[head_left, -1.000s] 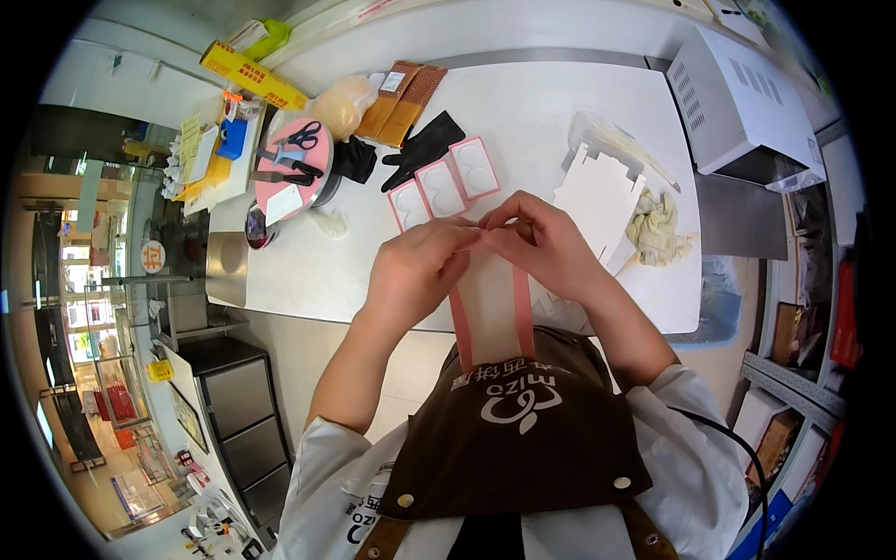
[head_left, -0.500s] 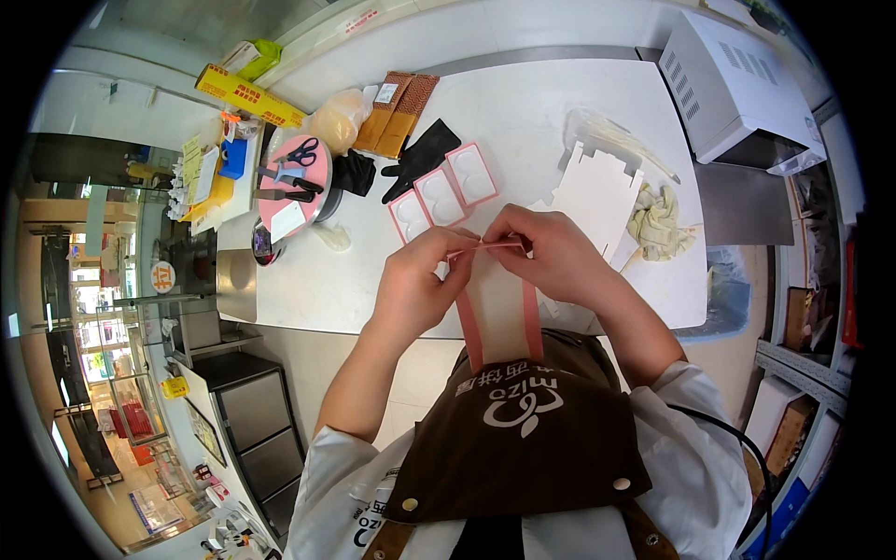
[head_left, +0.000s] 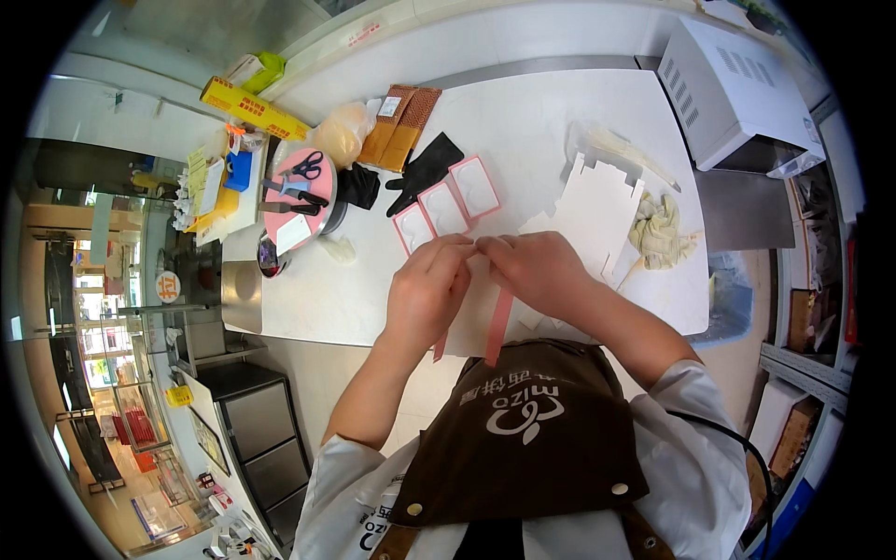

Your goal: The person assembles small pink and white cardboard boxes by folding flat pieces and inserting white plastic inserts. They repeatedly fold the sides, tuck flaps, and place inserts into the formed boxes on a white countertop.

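Note:
Close together over the near edge of the table, my left hand point(head_left: 431, 287) and my right hand point(head_left: 541, 273) pinch the upper end of a pink-edged strip point(head_left: 500, 327). Its pink edges hang below my fingers toward my brown apron point(head_left: 523, 429). My fingertips hide the held part, and the strip's material is not plain. Just beyond my hands lie three joined or touching white trays with pink rims and round hollows point(head_left: 443, 207). Behind them rests a black glove point(head_left: 429, 170).
White notched card sheets point(head_left: 597, 210) and a crumpled cloth point(head_left: 658, 229) lie to the right, near a white microwave point(head_left: 737, 98). At the left, a pink round stand point(head_left: 301, 201) bears scissors and knives. A brown packet point(head_left: 399, 126) lies farther back.
The strip has turned and narrowed in view, its lower ends swinging left. My hands stay pinched together, slightly lower in the picture.

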{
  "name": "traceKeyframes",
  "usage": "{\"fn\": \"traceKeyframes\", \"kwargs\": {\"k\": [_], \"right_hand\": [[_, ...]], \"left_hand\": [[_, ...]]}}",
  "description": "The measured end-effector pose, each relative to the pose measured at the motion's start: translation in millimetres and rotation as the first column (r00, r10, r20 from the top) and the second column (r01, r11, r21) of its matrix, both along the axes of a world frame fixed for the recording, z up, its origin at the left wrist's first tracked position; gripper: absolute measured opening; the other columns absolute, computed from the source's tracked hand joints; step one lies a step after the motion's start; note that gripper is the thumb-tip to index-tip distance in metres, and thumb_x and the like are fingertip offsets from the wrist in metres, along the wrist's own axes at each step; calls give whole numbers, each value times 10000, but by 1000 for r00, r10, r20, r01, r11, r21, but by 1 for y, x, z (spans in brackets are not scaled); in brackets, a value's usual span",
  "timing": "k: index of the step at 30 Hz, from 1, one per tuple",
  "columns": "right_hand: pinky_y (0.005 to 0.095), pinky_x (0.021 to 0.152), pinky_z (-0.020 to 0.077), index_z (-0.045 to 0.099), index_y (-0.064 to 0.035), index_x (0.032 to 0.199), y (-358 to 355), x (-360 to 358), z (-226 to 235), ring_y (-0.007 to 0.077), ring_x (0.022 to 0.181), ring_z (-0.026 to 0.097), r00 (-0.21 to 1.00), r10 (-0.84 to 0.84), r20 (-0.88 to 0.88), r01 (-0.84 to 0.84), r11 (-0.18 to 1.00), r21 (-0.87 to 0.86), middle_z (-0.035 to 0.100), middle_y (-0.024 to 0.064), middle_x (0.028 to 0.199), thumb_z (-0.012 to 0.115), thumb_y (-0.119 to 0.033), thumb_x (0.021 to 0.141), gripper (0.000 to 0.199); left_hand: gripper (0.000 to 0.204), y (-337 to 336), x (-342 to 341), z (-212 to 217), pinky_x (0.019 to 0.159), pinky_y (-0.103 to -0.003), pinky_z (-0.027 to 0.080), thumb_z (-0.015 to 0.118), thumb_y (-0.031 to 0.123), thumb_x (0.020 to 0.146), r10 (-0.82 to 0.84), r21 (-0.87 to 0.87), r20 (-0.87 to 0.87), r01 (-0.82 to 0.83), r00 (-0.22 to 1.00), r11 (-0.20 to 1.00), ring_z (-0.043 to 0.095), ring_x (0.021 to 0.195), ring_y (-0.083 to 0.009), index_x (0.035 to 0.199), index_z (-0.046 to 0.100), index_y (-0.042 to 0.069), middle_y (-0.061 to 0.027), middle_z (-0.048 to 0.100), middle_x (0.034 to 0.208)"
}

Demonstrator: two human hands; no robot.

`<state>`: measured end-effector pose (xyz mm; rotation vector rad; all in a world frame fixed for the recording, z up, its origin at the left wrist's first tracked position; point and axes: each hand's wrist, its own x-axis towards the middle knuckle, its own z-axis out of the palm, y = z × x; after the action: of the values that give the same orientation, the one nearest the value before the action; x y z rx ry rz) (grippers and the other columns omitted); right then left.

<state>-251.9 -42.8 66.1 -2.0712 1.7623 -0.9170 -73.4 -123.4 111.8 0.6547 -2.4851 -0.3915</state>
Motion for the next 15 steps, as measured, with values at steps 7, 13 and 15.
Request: {"fn": "traceKeyframes", "kwargs": {"k": [7,13,15], "right_hand": [[423,608,552,647,-94,923,-9,2,0,282,719,716,999,-2,-51,6,996,94,707,72,786,664,-209,880,124],[439,582,543,620,-75,895,-14,1,-1,296,688,708,998,2,-68,-1,1000,13,694,80,768,659,-218,889,148],[444,572,540,613,-57,919,-16,-1,-8,304,677,704,999,2,-36,-2,1000,-2,691,92,753,657,-217,891,168]], "left_hand": [[237,3,0,-5,755,-351,604,706,-87,813,-21,-57,-14,20,1000,998,737,917,-288,1016,718,36,-111,757,1047],[202,8,-9,1,694,-321,569,711,-22,884,69,217,-81,-50,994,975,704,799,-235,1074,700,46,-99,737,987],[169,7,-11,3,646,-305,533,706,36,933,132,409,-57,-97,990,907,661,727,-198,1101,688,48,-92,715,924]]}}
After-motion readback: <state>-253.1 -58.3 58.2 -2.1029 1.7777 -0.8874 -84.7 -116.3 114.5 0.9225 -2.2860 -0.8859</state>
